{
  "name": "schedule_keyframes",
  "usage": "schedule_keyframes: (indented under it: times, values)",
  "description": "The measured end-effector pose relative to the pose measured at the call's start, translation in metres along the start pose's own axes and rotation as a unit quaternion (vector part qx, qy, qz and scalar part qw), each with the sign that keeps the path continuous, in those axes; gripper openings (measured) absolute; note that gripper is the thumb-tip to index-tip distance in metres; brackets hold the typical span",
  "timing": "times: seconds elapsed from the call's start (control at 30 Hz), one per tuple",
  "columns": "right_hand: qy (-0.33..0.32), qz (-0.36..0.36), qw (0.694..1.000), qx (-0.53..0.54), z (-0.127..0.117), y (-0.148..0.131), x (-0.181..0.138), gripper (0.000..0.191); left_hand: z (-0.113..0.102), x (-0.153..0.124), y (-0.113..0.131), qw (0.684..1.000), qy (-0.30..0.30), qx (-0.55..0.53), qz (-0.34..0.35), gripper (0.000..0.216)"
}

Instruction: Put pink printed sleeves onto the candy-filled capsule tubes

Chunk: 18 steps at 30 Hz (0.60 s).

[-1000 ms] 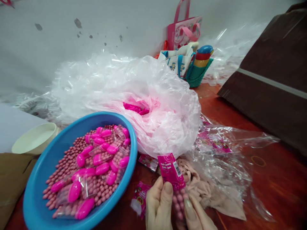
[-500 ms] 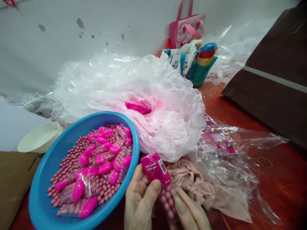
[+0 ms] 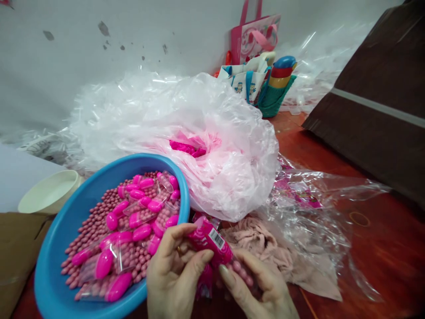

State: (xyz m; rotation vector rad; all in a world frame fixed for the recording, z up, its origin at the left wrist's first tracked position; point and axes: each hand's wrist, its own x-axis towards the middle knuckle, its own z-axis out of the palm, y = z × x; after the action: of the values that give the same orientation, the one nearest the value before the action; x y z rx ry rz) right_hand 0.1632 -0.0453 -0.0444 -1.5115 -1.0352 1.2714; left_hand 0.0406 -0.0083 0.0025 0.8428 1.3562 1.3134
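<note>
Both my hands hold one small clear packet of pink candy balls (image 3: pixel 217 252) with a pink printed header and barcode, tilted with the header up to the left. My left hand (image 3: pixel 172 274) pinches the header between thumb and fingers. My right hand (image 3: pixel 257 288) grips the candy-filled lower end. The packet hovers just right of a blue plastic basin (image 3: pixel 66 230) filled with loose pink candy balls and several pink capsule-shaped packets (image 3: pixel 139 219).
A big crumpled clear plastic bag (image 3: pixel 212 146) with pink items inside lies behind the basin. A pinkish cloth (image 3: pixel 262 243) and clear wrappers (image 3: pixel 318 208) cover the red floor on the right. A cream bowl (image 3: pixel 48 195) sits left; tote bags (image 3: pixel 254 40) stand by the wall; a brown board (image 3: pixel 381 97) leans right.
The packet has moved left toward the basin and tipped from upright to slanted. My hands rose further into view with it.
</note>
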Motion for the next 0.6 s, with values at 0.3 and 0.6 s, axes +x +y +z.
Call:
schedule_keyframes:
  times: [0.3,0.6]
  values:
    - [0.0,-0.116,0.992,-0.042,0.004,-0.002,0.0,0.033,-0.013,0.013,0.001,0.993,-0.117,0.01,-0.031,0.012]
    - [0.006,-0.192,0.98,-0.053,0.013,0.001,0.011,0.028,-0.011,0.012,-0.011,0.999,-0.051,0.0,0.014,0.007]
